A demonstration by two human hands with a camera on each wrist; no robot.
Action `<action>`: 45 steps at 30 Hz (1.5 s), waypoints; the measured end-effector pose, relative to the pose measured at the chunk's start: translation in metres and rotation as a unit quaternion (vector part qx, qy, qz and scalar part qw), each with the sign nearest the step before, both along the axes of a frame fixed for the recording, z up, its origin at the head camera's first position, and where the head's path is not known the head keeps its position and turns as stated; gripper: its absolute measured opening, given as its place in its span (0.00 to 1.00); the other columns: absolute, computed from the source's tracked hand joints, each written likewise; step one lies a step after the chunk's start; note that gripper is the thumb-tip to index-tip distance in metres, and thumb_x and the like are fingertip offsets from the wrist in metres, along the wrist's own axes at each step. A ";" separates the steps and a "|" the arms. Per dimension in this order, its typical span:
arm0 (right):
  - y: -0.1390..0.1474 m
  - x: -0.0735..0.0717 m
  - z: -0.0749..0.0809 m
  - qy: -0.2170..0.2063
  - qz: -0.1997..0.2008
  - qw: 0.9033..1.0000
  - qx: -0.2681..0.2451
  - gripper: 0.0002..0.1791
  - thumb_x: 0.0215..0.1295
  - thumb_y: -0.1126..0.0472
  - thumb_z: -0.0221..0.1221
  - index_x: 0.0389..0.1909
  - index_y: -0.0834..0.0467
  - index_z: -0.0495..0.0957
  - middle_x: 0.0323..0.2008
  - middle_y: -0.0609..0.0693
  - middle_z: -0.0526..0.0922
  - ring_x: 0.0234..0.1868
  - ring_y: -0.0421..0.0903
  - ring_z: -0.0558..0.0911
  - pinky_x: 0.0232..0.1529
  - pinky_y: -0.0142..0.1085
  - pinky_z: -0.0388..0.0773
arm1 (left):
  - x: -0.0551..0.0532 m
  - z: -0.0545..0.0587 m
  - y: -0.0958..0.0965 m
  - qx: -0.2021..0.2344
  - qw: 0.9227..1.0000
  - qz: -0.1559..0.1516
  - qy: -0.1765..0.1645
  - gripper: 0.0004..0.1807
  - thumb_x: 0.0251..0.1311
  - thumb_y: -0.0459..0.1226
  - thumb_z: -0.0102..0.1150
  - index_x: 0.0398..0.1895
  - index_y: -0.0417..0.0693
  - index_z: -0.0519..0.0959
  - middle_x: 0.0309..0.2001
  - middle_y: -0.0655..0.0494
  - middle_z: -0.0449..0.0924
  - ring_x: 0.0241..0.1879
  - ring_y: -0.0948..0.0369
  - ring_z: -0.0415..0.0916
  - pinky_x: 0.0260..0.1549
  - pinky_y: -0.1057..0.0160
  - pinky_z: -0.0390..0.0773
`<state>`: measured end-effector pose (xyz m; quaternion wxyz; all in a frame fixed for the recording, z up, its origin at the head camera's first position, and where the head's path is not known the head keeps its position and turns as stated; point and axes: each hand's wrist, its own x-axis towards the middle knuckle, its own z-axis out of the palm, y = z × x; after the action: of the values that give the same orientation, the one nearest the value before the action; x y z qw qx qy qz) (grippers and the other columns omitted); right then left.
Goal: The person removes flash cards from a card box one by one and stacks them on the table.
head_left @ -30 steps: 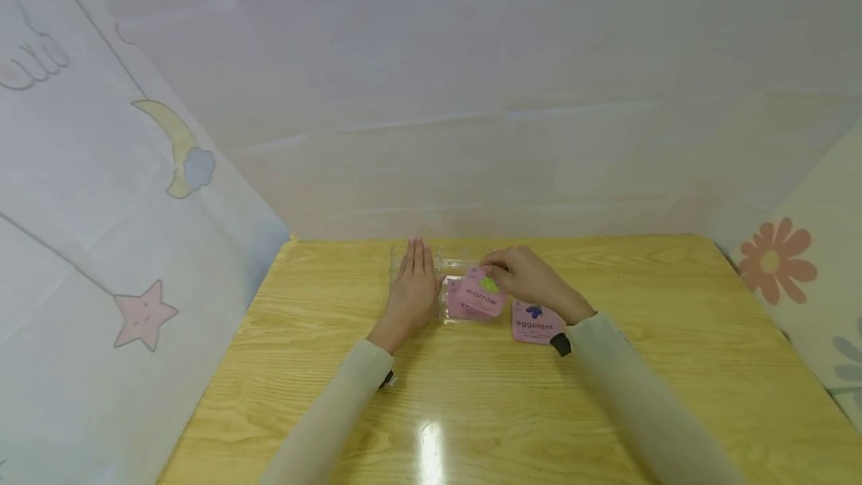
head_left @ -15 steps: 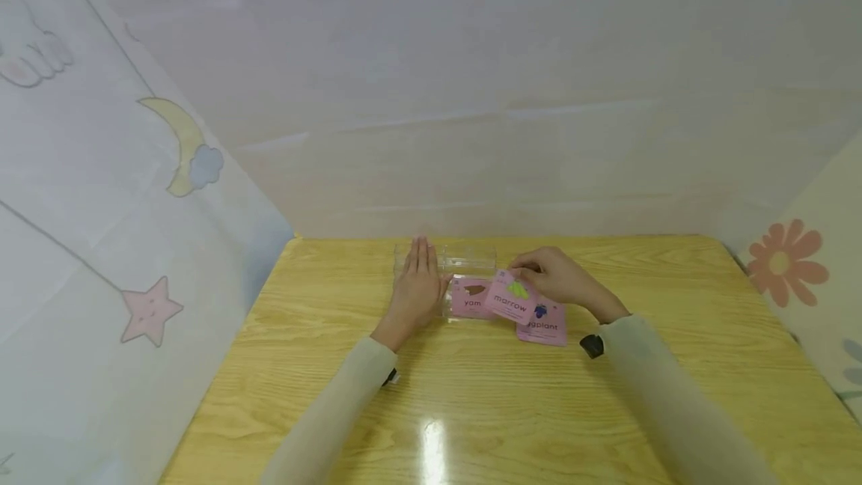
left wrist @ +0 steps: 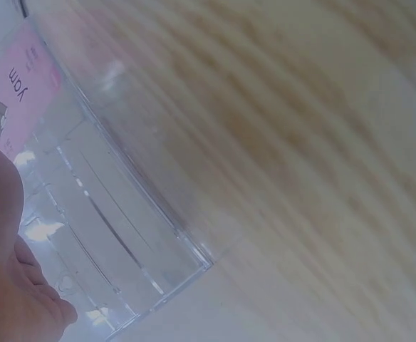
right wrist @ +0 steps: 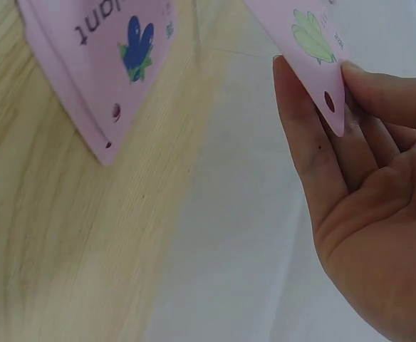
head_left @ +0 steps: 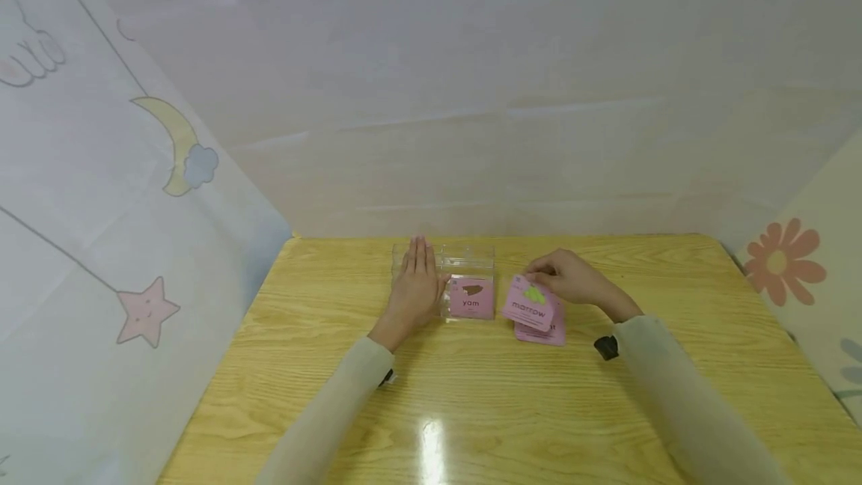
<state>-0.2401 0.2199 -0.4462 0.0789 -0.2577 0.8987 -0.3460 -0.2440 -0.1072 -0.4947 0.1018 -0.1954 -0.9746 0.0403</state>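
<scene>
With straight fingers, my left hand [head_left: 415,290] rests on a clear plastic box [head_left: 469,255] that has compartments. A pink yam card [head_left: 471,301] lies in the box's near right compartment, just right of that hand. My right hand [head_left: 574,279] pinches a pink marrow card [head_left: 527,307] by its upper corner, thumb on the printed face. Held tilted, this card partly covers the pink eggplant card [head_left: 548,334] on the table to the right of the box. In the right wrist view, a second card edge shows at the eggplant card [right wrist: 115,64]. Part of the box is hidden under my left hand.
The wooden table [head_left: 431,380] ends at a pale cloth backdrop [head_left: 505,171] close behind the box. Patterned cloth also hangs at the left and right sides. A black wrist strap [head_left: 606,347] shows at my right sleeve.
My right hand has carried the marrow card rightward, from over the yam card to over the eggplant card. The yam card is now uncovered. My left hand stays on the box.
</scene>
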 end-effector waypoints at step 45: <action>0.013 -0.012 -0.045 -0.102 -0.007 0.995 -0.017 0.13 0.76 0.67 0.57 0.51 0.66 0.88 0.43 0.57 0.91 0.31 0.43 0.77 0.29 0.28 0.73 | -0.001 0.004 -0.004 -0.005 1.000 -0.022 0.015 0.42 0.85 0.56 0.29 0.81 0.25 0.51 0.82 0.28 0.50 0.84 0.38 0.49 0.82 0.45 0.57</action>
<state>-0.2526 0.2330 -0.4911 0.1635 -0.2155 0.8820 -0.3860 -0.2448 -0.1110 -0.4904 0.1160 -0.2169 -0.9682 0.0462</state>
